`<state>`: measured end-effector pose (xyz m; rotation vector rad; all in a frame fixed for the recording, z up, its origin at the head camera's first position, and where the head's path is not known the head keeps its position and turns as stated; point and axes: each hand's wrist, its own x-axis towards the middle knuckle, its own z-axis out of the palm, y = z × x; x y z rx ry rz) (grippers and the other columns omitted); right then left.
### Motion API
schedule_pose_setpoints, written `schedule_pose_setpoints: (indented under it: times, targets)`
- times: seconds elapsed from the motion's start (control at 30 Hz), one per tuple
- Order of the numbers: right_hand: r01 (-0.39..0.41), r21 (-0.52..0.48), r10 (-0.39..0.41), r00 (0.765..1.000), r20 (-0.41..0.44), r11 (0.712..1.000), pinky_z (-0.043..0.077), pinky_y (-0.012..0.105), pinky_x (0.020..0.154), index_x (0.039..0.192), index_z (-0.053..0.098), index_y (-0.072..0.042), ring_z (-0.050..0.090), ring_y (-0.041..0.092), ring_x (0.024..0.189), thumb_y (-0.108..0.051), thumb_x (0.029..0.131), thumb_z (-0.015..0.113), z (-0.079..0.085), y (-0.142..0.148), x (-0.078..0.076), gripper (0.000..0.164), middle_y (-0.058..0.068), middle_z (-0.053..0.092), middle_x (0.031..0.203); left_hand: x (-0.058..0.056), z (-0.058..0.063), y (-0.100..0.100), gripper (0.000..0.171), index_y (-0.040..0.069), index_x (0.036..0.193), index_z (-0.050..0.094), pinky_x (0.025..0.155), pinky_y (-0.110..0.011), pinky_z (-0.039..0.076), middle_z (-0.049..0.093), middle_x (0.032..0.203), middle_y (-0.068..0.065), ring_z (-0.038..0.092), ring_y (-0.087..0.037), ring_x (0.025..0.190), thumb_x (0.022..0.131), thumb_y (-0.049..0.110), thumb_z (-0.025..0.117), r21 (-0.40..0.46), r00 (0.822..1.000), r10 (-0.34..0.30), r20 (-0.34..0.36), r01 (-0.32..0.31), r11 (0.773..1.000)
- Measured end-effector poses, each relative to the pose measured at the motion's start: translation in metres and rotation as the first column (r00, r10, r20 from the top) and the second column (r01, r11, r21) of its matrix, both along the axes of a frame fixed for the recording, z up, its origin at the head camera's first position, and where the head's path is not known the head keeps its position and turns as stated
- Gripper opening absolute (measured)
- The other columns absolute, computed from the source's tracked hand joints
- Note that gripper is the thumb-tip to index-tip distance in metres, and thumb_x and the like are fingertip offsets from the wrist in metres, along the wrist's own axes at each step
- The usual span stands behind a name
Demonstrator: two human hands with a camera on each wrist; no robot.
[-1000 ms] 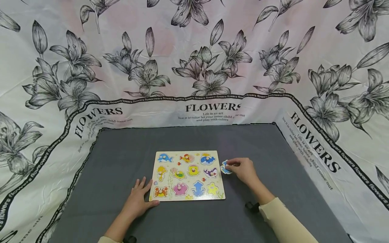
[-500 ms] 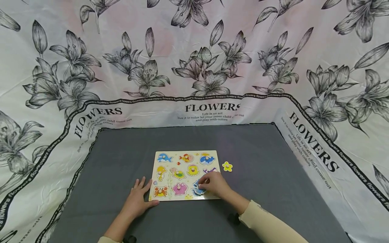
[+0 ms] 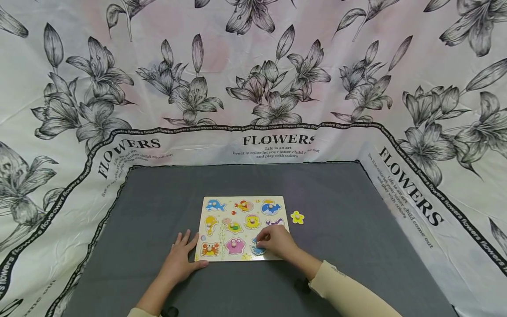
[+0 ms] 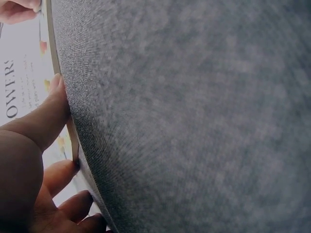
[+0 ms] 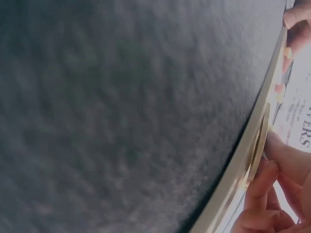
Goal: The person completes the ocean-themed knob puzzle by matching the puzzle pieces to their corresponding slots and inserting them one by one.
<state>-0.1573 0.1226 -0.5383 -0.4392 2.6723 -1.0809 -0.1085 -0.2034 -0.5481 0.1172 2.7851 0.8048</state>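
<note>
A pale puzzle board [image 3: 245, 236] with sea-animal pieces lies flat on the grey cloth. My right hand [image 3: 279, 242] pinches a blue puzzle piece [image 3: 258, 251] over the squid spot in the bottom row, partly covering it. Seen from the right wrist, the piece's edge [image 5: 260, 145] is slightly tilted against the board, close over its surface. At the board's lower left corner rests my left hand [image 3: 180, 259], fingers spread along the left edge and thumb at the near edge. In the left wrist view, the thumb [image 4: 51, 109] touches the board's rim.
A yellow star piece [image 3: 297, 217] lies on the cloth just right of the board. Knobbed pieces such as the crab [image 3: 210, 249] and the pink piece [image 3: 235, 246] sit in the board. White flower-printed fabric [image 3: 277, 149] borders the grey cloth [image 3: 166, 189].
My right hand has carried the blue piece from right of the board leftward and down onto the bottom row, uncovering the yellow star piece. The left hand stays at the corner.
</note>
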Motion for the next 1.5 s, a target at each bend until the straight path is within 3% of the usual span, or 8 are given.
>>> schedule_pose_setpoints:
  times: [0.4, 0.63, 0.8, 0.93, 1.0, 1.1, 1.27, 1.5]
  targets:
    - [0.042, 0.014, -0.04, 0.995, -0.092, 0.999, 0.045, 0.021, 0.058, 0.085, 0.08, -0.017, 0.055, 0.002, 0.064, -0.018, 0.084, 0.083, -0.002, -0.003, 0.007, 0.003, -0.012, 0.07, 0.074, 0.0, 0.0, 0.002, 0.102, 0.006, 0.155, 0.041, 0.117, -0.07, 0.019, 0.025, 0.162, -0.029, 0.012, -0.052, 0.151, 0.075, 0.051, 0.085, -0.005, 1.0, 0.004, -0.012, -0.005, 1.0]
    - [-0.041, 0.103, 0.054, 0.99, -0.132, 0.994, 0.046, 0.022, 0.061, 0.088, 0.08, -0.017, 0.054, 0.003, 0.066, -0.017, 0.085, 0.083, -0.001, -0.005, 0.001, 0.004, -0.011, 0.069, 0.076, 0.0, -0.003, 0.0, 0.103, 0.006, 0.155, 0.04, 0.117, -0.071, 0.017, 0.023, 0.163, -0.028, 0.011, -0.052, 0.151, 0.075, 0.052, 0.084, -0.001, 1.0, 0.007, -0.012, -0.007, 1.0]
    - [-0.07, 0.143, 0.083, 0.993, -0.085, 0.987, 0.046, 0.022, 0.062, 0.091, 0.08, -0.018, 0.053, 0.005, 0.066, -0.018, 0.085, 0.082, -0.001, -0.004, -0.002, 0.006, -0.011, 0.067, 0.077, 0.0, -0.003, 0.0, 0.102, 0.006, 0.155, 0.04, 0.117, -0.071, 0.018, 0.024, 0.162, -0.028, 0.012, -0.052, 0.151, 0.075, 0.053, 0.084, 0.003, 1.0, -0.002, -0.015, 0.002, 1.0]
    - [-0.086, 0.089, 0.089, 0.996, -0.027, 0.992, 0.045, 0.022, 0.061, 0.097, 0.08, -0.015, 0.054, 0.008, 0.07, -0.018, 0.085, 0.083, 0.004, 0.001, -0.006, 0.012, -0.007, 0.069, 0.085, 0.0, -0.003, 0.001, 0.102, 0.006, 0.155, 0.04, 0.117, -0.071, 0.018, 0.024, 0.162, -0.028, 0.012, -0.052, 0.151, 0.075, 0.052, 0.084, 0.002, 1.0, -0.002, -0.014, 0.002, 1.0]
    - [-0.045, 0.044, 0.046, 0.999, -0.018, 0.998, 0.046, 0.023, 0.061, 0.1, 0.08, -0.013, 0.054, 0.01, 0.071, -0.017, 0.085, 0.083, 0.01, 0.008, -0.011, 0.016, -0.004, 0.071, 0.092, 0.0, -0.003, 0.002, 0.102, 0.006, 0.155, 0.04, 0.117, -0.071, 0.018, 0.024, 0.162, -0.028, 0.012, -0.052, 0.151, 0.075, 0.052, 0.084, 0.0, 1.0, 0.0, -0.013, 0.0, 1.0]
    - [0.091, -0.011, -0.092, 0.995, -0.042, 0.996, 0.047, 0.024, 0.058, 0.103, 0.079, -0.011, 0.056, 0.012, 0.072, -0.014, 0.085, 0.082, 0.019, 0.028, -0.021, 0.019, 0.002, 0.073, 0.099, 0.0, -0.002, 0.003, 0.102, 0.006, 0.155, 0.04, 0.117, -0.07, 0.018, 0.024, 0.163, -0.028, 0.011, -0.051, 0.151, 0.075, 0.051, 0.084, 0.006, 1.0, 0.003, -0.008, -0.003, 1.0]
    - [0.296, 0.023, -0.29, 0.947, -0.135, 0.955, 0.049, 0.027, 0.055, 0.107, 0.077, -0.008, 0.063, 0.014, 0.07, -0.012, 0.085, 0.082, 0.02, 0.074, -0.038, 0.023, 0.009, 0.075, 0.102, 0.001, -0.001, 0.004, 0.102, 0.006, 0.155, 0.04, 0.117, -0.07, 0.018, 0.024, 0.163, -0.028, 0.011, -0.051, 0.152, 0.075, 0.05, 0.085, 0.013, 1.0, 0.006, -0.006, -0.006, 1.0]
    - [0.344, 0.139, -0.328, 0.936, -0.125, 0.929, 0.055, 0.045, 0.079, 0.101, 0.08, -0.008, 0.071, 0.026, 0.092, -0.014, 0.082, 0.084, 0.0, 0.11, -0.049, 0.02, 0.01, 0.077, 0.104, 0.002, -0.001, 0.001, 0.102, 0.007, 0.155, 0.04, 0.118, -0.07, 0.018, 0.023, 0.163, -0.028, 0.011, -0.051, 0.152, 0.075, 0.051, 0.085, 0.01, 1.0, 0.007, 0.005, -0.007, 1.0]
